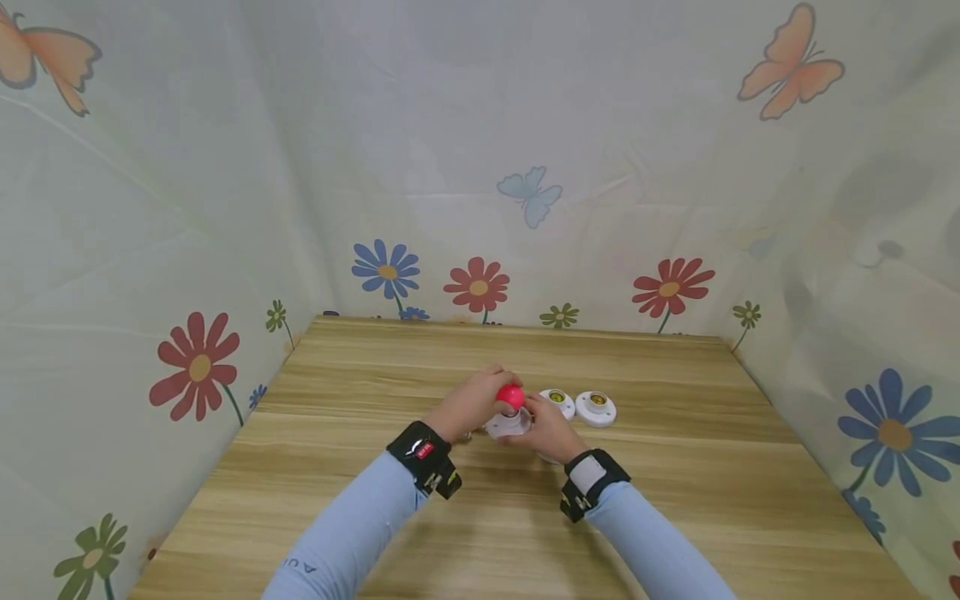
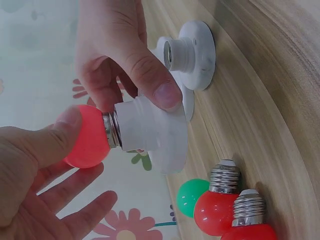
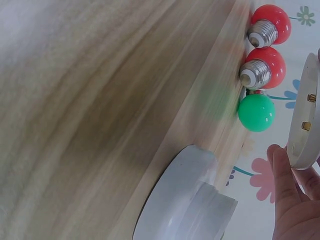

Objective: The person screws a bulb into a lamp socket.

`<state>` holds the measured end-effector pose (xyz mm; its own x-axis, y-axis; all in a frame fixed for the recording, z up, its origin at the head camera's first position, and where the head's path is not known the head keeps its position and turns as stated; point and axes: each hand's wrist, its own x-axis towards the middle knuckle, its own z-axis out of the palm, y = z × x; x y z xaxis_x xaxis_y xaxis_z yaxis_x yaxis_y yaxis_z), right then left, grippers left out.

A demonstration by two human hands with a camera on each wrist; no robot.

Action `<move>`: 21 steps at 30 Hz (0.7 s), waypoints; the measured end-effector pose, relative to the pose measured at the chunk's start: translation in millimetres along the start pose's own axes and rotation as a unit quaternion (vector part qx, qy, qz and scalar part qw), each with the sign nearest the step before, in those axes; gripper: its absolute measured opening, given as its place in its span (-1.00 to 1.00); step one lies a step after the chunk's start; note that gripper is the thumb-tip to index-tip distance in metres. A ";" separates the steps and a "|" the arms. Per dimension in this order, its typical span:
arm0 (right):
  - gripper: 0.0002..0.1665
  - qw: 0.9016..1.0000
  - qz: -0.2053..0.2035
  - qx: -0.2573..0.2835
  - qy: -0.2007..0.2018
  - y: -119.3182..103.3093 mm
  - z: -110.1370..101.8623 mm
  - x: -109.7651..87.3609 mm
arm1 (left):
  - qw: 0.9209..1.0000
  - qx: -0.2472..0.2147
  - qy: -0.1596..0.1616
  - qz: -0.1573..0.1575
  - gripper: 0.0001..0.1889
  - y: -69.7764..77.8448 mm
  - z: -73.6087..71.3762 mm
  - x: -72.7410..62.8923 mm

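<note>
My left hand (image 1: 471, 406) pinches a red light bulb (image 2: 89, 141) between thumb and fingers; its other fingers extend loosely. The bulb's metal screw base sits at the mouth of a white lamp socket (image 2: 167, 137), with part of the metal showing. Gripping that socket by its round base, my right hand (image 1: 553, 435) holds it raised and tilted above the table. In the right wrist view the underside of the held socket (image 3: 303, 122) shows brass-coloured contacts. The bulb and socket meet between both hands in the head view.
Two white lamp sockets stand right of my hands, one nearer (image 1: 558, 403) and one farther right (image 1: 597, 410). Another socket (image 3: 175, 207) is partly hidden by my right hand. Two red bulbs and a green bulb (image 3: 256, 113) lie on the wooden table (image 1: 337, 500). Printed curtains surround it.
</note>
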<state>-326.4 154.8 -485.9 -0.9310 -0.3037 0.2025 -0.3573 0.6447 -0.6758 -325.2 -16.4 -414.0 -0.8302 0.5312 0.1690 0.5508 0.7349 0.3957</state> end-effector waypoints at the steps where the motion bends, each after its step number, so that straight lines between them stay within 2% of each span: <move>1: -0.22 1.000 -0.001 0.000 0.001 0.3 0.2 0.3 | 1.000 -0.005 -0.002 0.000 -0.56 -0.6 -0.1 -0.2; 7: -0.23 1.000 -0.004 -0.001 0.006 1.3 0.9 1.1 | 1.000 -0.024 -0.015 -0.002 -0.49 -2.3 -2.1 -1.1; 11: -0.24 1.000 -0.001 -0.009 0.007 -0.2 0.2 0.3 | 0.999 -0.036 -0.010 -0.026 -0.42 -1.2 -4.3 -1.1; 15: -0.24 1.000 0.007 -0.017 0.000 -3.0 -0.3 1.5 | 0.999 -0.017 0.009 -0.047 -0.46 -2.0 -2.6 1.7; 21: -0.21 1.000 0.009 -0.019 -0.007 -5.2 -1.1 3.7 | 0.999 0.002 0.025 -0.042 -0.50 -4.9 3.6 4.7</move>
<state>-328.0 151.1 -480.9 -0.9364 -0.3013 0.1802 -0.3431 0.6769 -0.6512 -331.5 -16.0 -418.4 -0.8763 0.4468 0.1803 0.4800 0.7775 0.4064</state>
